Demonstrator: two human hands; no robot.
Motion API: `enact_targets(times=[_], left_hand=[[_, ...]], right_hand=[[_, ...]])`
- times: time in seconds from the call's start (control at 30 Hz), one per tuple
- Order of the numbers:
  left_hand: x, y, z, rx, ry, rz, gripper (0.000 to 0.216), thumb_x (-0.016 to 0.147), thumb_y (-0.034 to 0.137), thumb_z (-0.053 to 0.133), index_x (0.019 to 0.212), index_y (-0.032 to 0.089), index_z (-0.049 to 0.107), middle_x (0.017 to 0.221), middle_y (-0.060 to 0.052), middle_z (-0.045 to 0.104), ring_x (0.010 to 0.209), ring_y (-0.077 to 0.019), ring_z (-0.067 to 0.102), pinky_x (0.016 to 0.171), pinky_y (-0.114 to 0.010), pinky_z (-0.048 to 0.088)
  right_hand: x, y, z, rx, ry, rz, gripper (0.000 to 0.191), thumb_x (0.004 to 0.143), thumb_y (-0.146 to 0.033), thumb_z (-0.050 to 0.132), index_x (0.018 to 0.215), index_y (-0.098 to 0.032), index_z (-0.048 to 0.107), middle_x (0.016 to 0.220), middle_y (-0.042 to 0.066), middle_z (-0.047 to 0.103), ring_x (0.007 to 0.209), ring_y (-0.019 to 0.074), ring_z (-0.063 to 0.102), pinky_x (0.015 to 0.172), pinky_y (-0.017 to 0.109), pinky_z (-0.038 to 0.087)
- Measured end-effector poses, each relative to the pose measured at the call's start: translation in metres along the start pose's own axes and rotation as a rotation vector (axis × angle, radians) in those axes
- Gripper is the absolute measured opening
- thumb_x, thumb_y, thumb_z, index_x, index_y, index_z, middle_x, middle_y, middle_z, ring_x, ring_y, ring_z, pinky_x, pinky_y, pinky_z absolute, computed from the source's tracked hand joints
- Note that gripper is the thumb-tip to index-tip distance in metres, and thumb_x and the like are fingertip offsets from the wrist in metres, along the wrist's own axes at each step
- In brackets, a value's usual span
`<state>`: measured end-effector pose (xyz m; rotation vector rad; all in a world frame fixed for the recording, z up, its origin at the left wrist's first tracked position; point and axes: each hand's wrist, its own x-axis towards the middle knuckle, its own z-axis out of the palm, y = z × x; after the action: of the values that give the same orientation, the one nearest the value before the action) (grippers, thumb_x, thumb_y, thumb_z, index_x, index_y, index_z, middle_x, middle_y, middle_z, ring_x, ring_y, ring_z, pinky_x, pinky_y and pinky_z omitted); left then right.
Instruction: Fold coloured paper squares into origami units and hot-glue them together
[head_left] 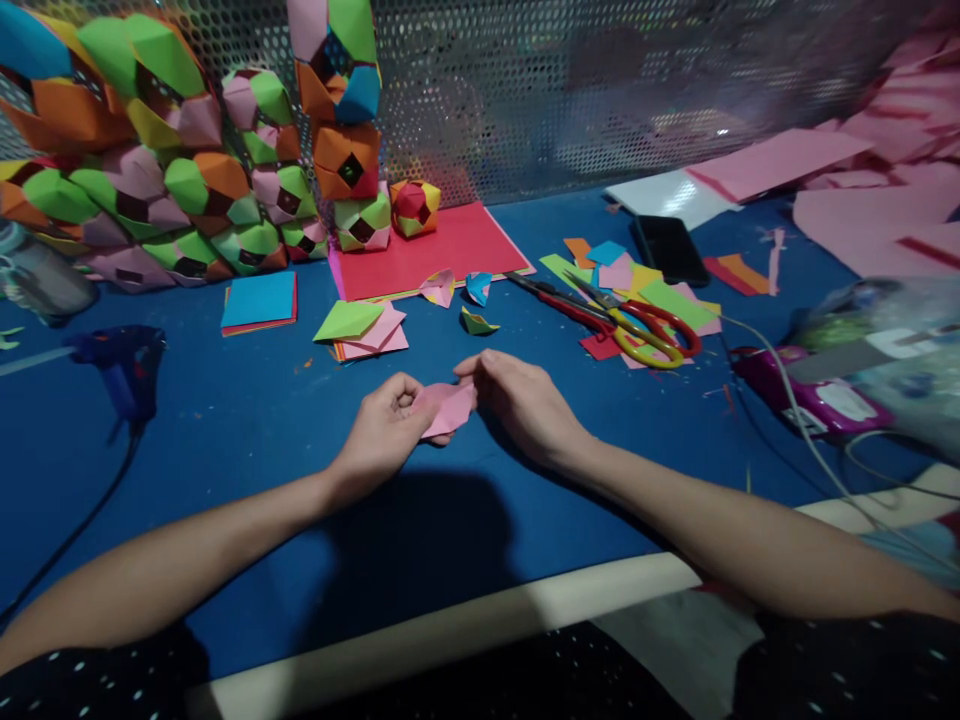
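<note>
Far left: blue glue gun [124, 368] on the counter [247, 420], cord cut off at frame edge. Behind it, stacked paper modules [187, 170], tops cropped. Centre: left hand [384, 432] grip closed on the left end of a small pink paper piece [450, 405], fingertips curled under, partly hidden. Right hand [525, 400] pinches the right end; its thumb not visible. Paper sits just above the counter, fold shape unclear. Right: scissors [622, 320] on scraps, black phone [670, 250], blurred plastic bag [892, 350].

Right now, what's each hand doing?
Left hand: closed on the pink paper.
Right hand: pinching the same pink paper.
</note>
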<state>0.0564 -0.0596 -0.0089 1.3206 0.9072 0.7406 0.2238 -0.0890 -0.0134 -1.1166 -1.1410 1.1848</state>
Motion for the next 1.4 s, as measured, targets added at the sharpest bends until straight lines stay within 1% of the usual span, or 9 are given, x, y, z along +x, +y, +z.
enact_targets(times=[0.03, 0.1, 0.23, 0.33, 0.47, 0.57, 0.9, 1.1, 1.4], left_hand=[[0.0, 0.0, 0.0, 0.004, 0.0, 0.002, 0.021, 0.077, 0.028, 0.063, 0.076, 0.016, 0.045, 0.064, 0.002, 0.063, 0.059, -0.0136, 0.066, 0.058, -0.024, 0.052], [0.0, 0.0, 0.0, 0.013, -0.003, 0.003, 0.021, 0.077, 0.029, 0.063, 0.075, 0.016, 0.046, 0.063, 0.003, 0.062, 0.059, -0.0134, 0.065, 0.057, -0.024, 0.052], [0.0, 0.002, 0.0, 0.031, -0.009, 0.008, 0.02, 0.077, 0.031, 0.062, 0.074, 0.017, 0.048, 0.061, 0.004, 0.06, 0.057, -0.0122, 0.064, 0.056, -0.023, 0.052], [0.0, 0.001, 0.0, 0.045, -0.021, 0.01, 0.018, 0.078, 0.03, 0.061, 0.075, 0.016, 0.049, 0.061, 0.004, 0.06, 0.057, -0.0118, 0.064, 0.056, -0.023, 0.052], [0.0, -0.001, -0.001, 0.05, -0.07, -0.006, 0.017, 0.079, 0.031, 0.059, 0.077, 0.016, 0.051, 0.064, 0.003, 0.062, 0.06, -0.0122, 0.065, 0.059, -0.023, 0.051], [-0.001, 0.0, -0.001, 0.049, -0.083, -0.01, 0.018, 0.079, 0.031, 0.06, 0.077, 0.016, 0.051, 0.064, 0.003, 0.061, 0.061, -0.0126, 0.065, 0.06, -0.023, 0.051], [-0.002, 0.005, -0.001, 0.045, -0.093, -0.016, 0.014, 0.077, 0.028, 0.059, 0.077, 0.016, 0.052, 0.063, 0.002, 0.061, 0.061, -0.0118, 0.063, 0.059, -0.023, 0.048], [-0.003, 0.008, 0.0, 0.121, -0.044, 0.005, 0.014, 0.076, 0.029, 0.059, 0.073, 0.016, 0.054, 0.059, 0.003, 0.055, 0.052, -0.0081, 0.051, 0.05, -0.019, 0.041], [-0.003, 0.003, -0.001, 0.297, 0.001, 0.056, 0.017, 0.076, 0.031, 0.059, 0.072, 0.015, 0.055, 0.055, 0.006, 0.043, 0.047, -0.0051, 0.033, 0.045, -0.017, 0.026]], right_hand=[[0.002, 0.002, 0.0, 0.062, -0.008, 0.066, 0.028, 0.088, -0.04, 0.049, 0.081, -0.016, 0.062, 0.066, 0.0, 0.057, 0.059, 0.0114, 0.052, 0.058, 0.026, 0.043], [0.003, 0.003, 0.001, 0.07, -0.052, 0.125, 0.022, 0.08, -0.037, 0.06, 0.079, -0.015, 0.062, 0.068, 0.0, 0.058, 0.059, 0.0103, 0.052, 0.057, 0.024, 0.042], [-0.002, -0.005, 0.005, -0.129, -0.166, 0.093, 0.02, 0.077, -0.033, 0.065, 0.083, -0.014, 0.063, 0.075, 0.002, 0.061, 0.066, 0.011, 0.055, 0.063, 0.025, 0.045], [-0.007, -0.01, 0.006, -0.284, -0.182, 0.019, 0.018, 0.081, -0.032, 0.061, 0.084, -0.015, 0.063, 0.076, 0.002, 0.063, 0.066, 0.0111, 0.055, 0.061, 0.025, 0.045], [-0.008, -0.007, 0.005, -0.479, -0.14, -0.16, 0.015, 0.083, -0.029, 0.058, 0.08, -0.015, 0.063, 0.074, 0.001, 0.061, 0.064, 0.0103, 0.052, 0.058, 0.023, 0.041], [-0.008, -0.004, 0.004, -0.558, -0.132, -0.269, 0.012, 0.084, -0.025, 0.057, 0.078, -0.015, 0.063, 0.073, 0.001, 0.06, 0.066, 0.0106, 0.053, 0.059, 0.023, 0.04], [-0.008, -0.004, 0.004, -0.609, -0.116, -0.325, 0.012, 0.084, -0.023, 0.057, 0.077, -0.015, 0.061, 0.072, 0.001, 0.061, 0.064, 0.0108, 0.053, 0.058, 0.023, 0.04], [-0.007, -0.002, 0.003, -0.624, -0.108, -0.343, 0.013, 0.085, -0.024, 0.056, 0.076, -0.016, 0.061, 0.071, 0.002, 0.061, 0.064, 0.0113, 0.053, 0.058, 0.024, 0.04], [-0.008, 0.001, 0.002, -0.656, -0.129, -0.431, 0.013, 0.085, -0.022, 0.055, 0.076, -0.015, 0.06, 0.071, 0.002, 0.061, 0.064, 0.0115, 0.054, 0.059, 0.024, 0.042]])
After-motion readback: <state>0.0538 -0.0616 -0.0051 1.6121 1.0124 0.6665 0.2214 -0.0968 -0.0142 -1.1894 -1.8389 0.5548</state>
